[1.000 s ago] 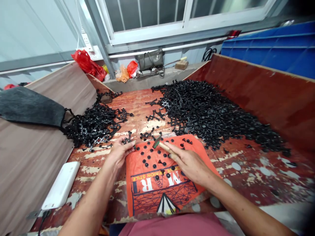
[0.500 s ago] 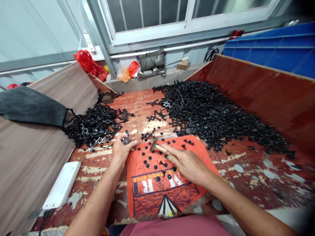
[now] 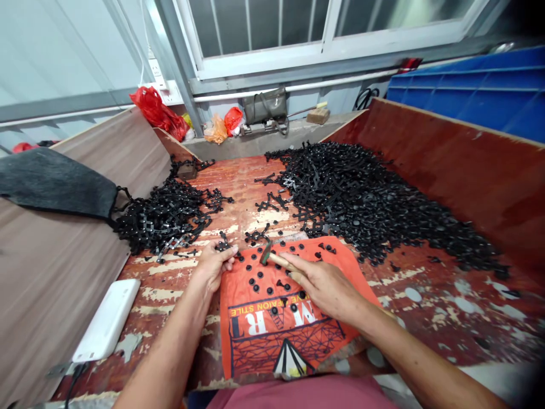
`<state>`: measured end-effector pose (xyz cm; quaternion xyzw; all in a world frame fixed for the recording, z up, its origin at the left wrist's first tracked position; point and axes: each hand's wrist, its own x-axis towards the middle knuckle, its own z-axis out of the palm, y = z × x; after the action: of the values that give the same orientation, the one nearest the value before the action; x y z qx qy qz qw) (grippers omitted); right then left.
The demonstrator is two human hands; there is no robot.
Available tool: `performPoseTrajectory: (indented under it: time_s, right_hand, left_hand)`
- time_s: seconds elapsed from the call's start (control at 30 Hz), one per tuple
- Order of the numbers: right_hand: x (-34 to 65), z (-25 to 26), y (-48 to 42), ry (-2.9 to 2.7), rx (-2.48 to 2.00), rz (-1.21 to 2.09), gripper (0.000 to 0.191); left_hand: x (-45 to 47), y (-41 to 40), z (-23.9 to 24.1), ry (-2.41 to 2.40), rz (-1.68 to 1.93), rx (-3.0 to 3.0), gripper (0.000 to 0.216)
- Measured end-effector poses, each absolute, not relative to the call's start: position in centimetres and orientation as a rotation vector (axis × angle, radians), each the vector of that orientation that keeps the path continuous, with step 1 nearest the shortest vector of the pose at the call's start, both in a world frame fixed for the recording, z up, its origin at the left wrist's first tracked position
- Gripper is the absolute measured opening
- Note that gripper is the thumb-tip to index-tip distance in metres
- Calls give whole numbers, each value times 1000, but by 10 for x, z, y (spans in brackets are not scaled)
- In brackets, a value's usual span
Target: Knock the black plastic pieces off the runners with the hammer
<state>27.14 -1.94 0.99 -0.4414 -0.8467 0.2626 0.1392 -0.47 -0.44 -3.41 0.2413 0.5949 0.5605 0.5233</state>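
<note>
Gripping a small hammer (image 3: 272, 258) by its wooden handle, the right hand (image 3: 326, 287) lies low over the orange cloth (image 3: 272, 318), fingers curled shut round the shaft and the dark head angled down at the cloth's far edge. The left hand (image 3: 213, 266) rests at the cloth's left corner, fingers and thumb pinched on a small cluster of black plastic parts (image 3: 222, 246); how tightly it holds them is hard to tell. Loose black round pieces (image 3: 259, 278) are scattered over the upper half of the cloth, between the 2 hands.

Beyond the cloth, the worn red work surface (image 3: 426, 295) carries 2 heaps of black plastic: a large pile (image 3: 361, 199) toward the right wall and a smaller pile of frames (image 3: 166, 213) at the left. A white phone-like device (image 3: 106, 318) lies near the left forearm, with a dark cloth (image 3: 51, 182) draped on the side board above it.

As a judgement, the hammer head sits close to the left fingertips, so a strike landing off its mark could hit them; a blow might also send the loose round pieces bouncing off the cloth into the heaps.

Whether the hammer head touches the cloth cannot be made out, the right palm hides most of the handle, and the exact shape of the pinched parts is too small to read.
</note>
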Motion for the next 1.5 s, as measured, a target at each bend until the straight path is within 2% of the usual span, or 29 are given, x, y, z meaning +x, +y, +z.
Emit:
performPoseTrajectory:
  time_s: [0.5, 1.17, 1.5]
  right_hand:
    - [266, 13, -20, -2491, -1337, 775, 48]
    - [246, 17, -15, -2504, -1280, 633, 48]
    - [216, 5, -9, -2585, -1278, 440, 50]
  left_hand:
    - [-2, -6, -40, 1427, 1383, 703, 58]
    - [2, -11, -41, 1383, 1448, 742, 59]
    - [4, -15, -34, 1379, 1436, 743, 59]
